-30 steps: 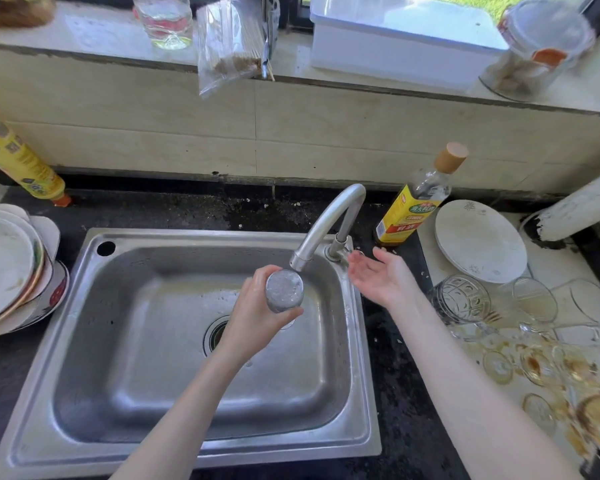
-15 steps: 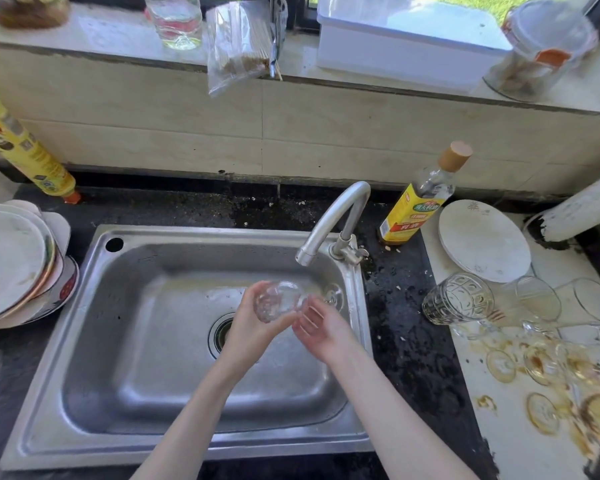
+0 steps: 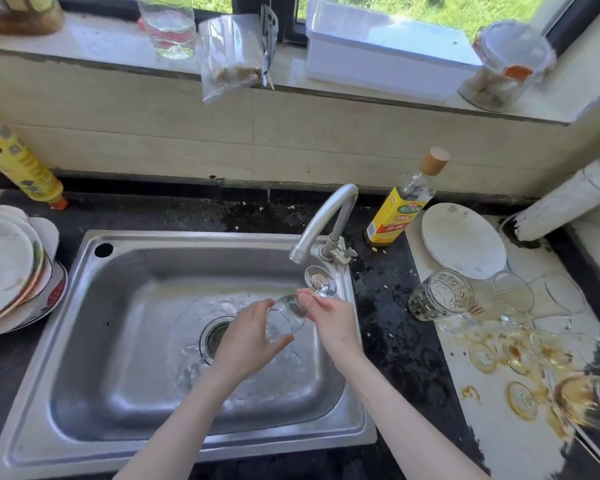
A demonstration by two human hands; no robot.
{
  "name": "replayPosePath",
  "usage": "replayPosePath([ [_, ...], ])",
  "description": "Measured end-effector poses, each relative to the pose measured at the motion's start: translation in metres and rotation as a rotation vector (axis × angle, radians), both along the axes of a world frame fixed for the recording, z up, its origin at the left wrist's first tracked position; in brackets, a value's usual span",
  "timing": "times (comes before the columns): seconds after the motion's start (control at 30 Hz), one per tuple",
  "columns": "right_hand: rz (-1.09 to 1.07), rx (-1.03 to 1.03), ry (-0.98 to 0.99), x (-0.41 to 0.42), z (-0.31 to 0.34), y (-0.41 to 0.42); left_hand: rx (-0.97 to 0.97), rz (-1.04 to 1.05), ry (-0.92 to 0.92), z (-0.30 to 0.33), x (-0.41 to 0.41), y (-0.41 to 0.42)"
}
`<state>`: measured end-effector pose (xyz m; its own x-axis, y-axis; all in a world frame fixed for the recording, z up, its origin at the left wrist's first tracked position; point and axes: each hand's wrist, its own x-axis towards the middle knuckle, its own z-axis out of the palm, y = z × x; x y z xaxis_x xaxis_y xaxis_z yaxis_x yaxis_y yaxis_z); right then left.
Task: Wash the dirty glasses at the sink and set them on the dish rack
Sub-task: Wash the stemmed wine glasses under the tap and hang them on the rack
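a: sunlit kitchen, black speckled counter (image 3: 395,341) around a stainless steel sink (image 3: 118,341), grey curved faucet (image 3: 323,220) running. where's the glass?

b: small clear stemmed glass (image 3: 286,318) over the basin just under the spout, tipped on its side, foot (image 3: 321,280) pointing up toward the faucet. left hand (image 3: 246,341) wrapped around the bowl, fingers closed on it. right hand (image 3: 329,317) pinched together at the stem, near the foot.

a: handling?

b: light, rigid, wet so likely slippery, and the stem looks like the weak spot. i'd carry it by the bowl and use the stem only to steady.

a: others?

b: cluster of stained clear glasses (image 3: 534,355) on the pale board to the right, plus a patterned tumbler (image 3: 440,294) lying over, all unwashed by the look. dish rack not identifiable.
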<state>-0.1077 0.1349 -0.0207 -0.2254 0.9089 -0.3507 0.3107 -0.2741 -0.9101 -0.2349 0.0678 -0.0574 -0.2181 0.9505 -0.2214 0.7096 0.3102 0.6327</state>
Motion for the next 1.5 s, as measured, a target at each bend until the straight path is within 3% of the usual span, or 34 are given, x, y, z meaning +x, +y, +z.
replayPosePath([
  [0.13,0.020,0.019,-0.118,0.008,-0.002,-0.009,-0.037,-0.189,0.202,-0.002,-0.002,-0.005],
  [0.27,0.023,0.088,-0.185,0.028,-0.007,-0.018,-0.168,-0.336,0.248,-0.004,0.000,-0.014],
  [0.67,-0.178,0.268,-0.166,0.140,0.047,-0.122,0.113,-0.576,0.399,0.056,0.067,-0.087],
  [0.87,-0.376,0.303,-0.143,0.221,0.067,-0.250,0.236,-0.726,0.379,0.084,0.146,-0.176],
  [1.23,-1.006,0.247,-0.191,0.382,0.085,-0.522,0.331,-1.379,0.361,0.116,0.333,-0.330],
  [1.5,-1.445,0.225,-0.311,0.470,0.090,-0.664,0.401,-1.791,0.333,0.121,0.485,-0.410],
])
